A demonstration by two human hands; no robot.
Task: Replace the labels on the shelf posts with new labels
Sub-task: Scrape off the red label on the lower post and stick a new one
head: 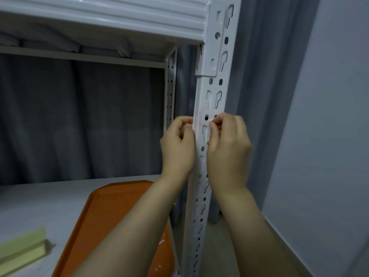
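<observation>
Our right hand (227, 144) pinches the edge of the pale label (201, 121) stuck on the front of the white post (214, 90). Our left hand (177, 142) curls its fingers at the post's left edge, level with the label; we cannot tell whether it grips anything. Below, an orange tray (119, 206) lies on the shelf (40, 202).

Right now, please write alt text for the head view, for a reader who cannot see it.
At a white slotted post, the right hand pinches a pale label, and the left hand has its curled fingers touching the post's left edge. An orange tray lies on the shelf below.
</observation>
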